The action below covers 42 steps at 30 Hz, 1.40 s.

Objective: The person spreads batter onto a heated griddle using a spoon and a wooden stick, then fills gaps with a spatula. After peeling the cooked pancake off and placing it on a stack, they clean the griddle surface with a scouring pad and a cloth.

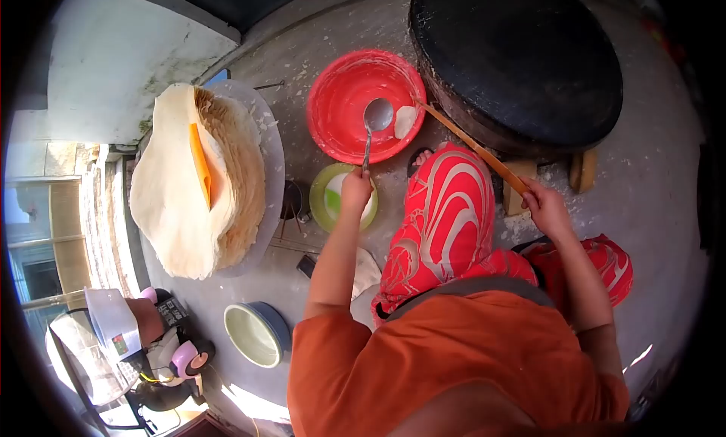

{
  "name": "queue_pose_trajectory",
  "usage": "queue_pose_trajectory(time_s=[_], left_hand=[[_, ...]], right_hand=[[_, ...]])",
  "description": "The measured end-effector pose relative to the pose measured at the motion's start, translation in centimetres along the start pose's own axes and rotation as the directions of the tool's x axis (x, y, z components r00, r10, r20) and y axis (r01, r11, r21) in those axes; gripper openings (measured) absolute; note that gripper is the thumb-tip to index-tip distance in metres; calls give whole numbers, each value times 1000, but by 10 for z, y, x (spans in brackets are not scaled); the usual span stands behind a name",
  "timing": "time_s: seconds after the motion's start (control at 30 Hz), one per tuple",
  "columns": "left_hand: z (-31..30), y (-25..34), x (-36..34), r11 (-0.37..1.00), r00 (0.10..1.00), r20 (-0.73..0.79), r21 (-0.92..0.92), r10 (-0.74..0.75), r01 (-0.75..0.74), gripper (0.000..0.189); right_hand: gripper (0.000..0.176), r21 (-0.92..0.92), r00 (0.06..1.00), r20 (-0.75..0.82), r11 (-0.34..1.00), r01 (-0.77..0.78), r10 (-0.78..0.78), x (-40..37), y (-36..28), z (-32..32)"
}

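My left hand (356, 190) is closed around the handle of a metal ladle (379, 115). The ladle's bowl hangs over the red basin (321, 125), which has pale smears on its inside. In my right hand (546, 207) is the end of a long wooden stick (478, 147). The stick slants toward the basin, and its far end meets the rim beside a flat pale piece (405, 122) that overlaps the basin's inner wall. A yellow-green bowl (319, 200) with something white and green in it sits just beyond my left hand.
A large round black griddle (522, 59) stands at the back right on blocks (582, 171). To the left, a tall stack of thin flatbreads (170, 187) rests on a round board (272, 150), with an orange strip (200, 165) on top. A blue-grey bucket (277, 323) is on the floor.
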<state>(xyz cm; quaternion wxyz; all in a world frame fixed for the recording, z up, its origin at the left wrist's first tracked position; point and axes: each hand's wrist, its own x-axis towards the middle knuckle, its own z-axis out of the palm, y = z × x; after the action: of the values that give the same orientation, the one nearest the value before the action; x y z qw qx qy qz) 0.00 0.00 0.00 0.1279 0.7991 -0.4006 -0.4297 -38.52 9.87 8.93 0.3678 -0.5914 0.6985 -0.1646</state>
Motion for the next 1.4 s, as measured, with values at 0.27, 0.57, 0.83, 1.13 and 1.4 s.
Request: queue_pose_trajectory(time_s=[0.27,0.57,0.83,1.13,1.4], left_hand=[[35,56,61,859,980,-67,494,189,-132,26],[37,28,36,991,984,173,116,39,-60,30],[52,34,60,971,983,82,165,163,-175,29],[32,5,40,882,933,156,305,325,-359,31],[73,41,83,841,957,57,464,285,-278,29]], right_hand=[[32,29,1000,13,999,-15,15,19,8,11],[31,-107,1000,0,994,-12,12,25,12,20],[33,-163,999,15,985,-49,52,28,11,13],[35,-146,995,15,985,-93,96,25,17,16],[34,-118,991,19,984,-133,136,28,12,13]])
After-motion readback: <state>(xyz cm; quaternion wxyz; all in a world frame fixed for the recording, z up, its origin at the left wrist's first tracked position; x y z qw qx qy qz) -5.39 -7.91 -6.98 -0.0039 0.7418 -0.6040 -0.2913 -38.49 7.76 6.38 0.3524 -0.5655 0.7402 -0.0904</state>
